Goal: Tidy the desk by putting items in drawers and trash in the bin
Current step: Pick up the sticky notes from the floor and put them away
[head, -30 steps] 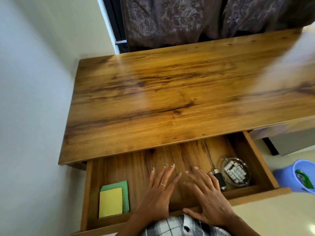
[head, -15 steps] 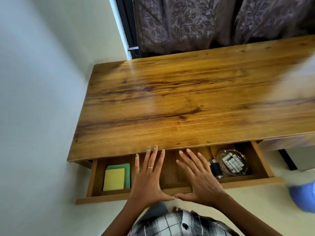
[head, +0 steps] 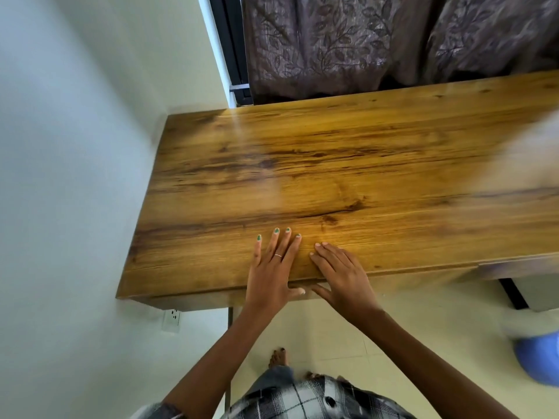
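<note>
At the near edge of the table, both hands lie flat and released, grasping nothing: the left hand with a thin ring and green nails, the right hand just beside it, fingers spread on the top and thumbs hooked over the front. The drawer beneath them looks pushed in flush, its contents hidden. A likely slip from here: thumbs at the seam could get pinched if the front is not fully seated, or a hard shove could rattle whatever lies inside. The top is glossy, streaked wood grain, long and rectangular with a crisp edge. A rounded blue plastic bin, blurred, sits on the pale tiled floor at the right, well apart.
</note>
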A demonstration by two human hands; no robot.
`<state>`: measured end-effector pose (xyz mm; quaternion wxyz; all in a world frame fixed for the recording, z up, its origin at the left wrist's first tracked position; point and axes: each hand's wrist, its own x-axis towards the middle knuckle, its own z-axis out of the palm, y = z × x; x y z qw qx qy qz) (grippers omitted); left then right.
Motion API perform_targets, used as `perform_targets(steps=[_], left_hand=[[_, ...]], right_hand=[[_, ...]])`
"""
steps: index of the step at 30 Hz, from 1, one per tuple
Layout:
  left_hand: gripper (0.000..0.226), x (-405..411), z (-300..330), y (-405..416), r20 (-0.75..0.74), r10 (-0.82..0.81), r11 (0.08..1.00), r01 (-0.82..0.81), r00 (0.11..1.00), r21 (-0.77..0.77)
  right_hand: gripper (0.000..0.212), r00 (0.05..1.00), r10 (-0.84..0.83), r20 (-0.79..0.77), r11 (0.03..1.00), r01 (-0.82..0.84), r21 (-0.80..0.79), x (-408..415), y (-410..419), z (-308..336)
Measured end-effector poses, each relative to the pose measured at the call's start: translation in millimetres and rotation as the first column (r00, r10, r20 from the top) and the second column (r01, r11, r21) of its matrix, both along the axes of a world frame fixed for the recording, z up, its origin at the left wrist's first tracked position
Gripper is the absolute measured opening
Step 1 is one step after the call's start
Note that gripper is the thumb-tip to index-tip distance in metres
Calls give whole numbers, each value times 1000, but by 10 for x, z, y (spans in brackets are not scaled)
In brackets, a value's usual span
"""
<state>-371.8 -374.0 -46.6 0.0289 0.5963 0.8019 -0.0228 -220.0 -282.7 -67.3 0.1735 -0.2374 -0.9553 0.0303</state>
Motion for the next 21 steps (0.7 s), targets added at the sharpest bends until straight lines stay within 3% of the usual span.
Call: perform_targets(steps=[6, 16, 21], left_hand=[[112, -4, -125, 24, 43, -14, 993, 9, 999, 114], [105, -13, -154, 30, 97, -30, 993, 18, 995, 114], [91, -95, -55, 29, 202, -102, 994, 90, 974, 69]], right_hand=[[57, 996, -17, -82, 999, 21, 47, -61, 20, -64], [52, 996, -66, -57, 998, 66, 1, -65, -44, -121], [49, 998, -55, 8, 998, 55, -43, -63, -70, -21]])
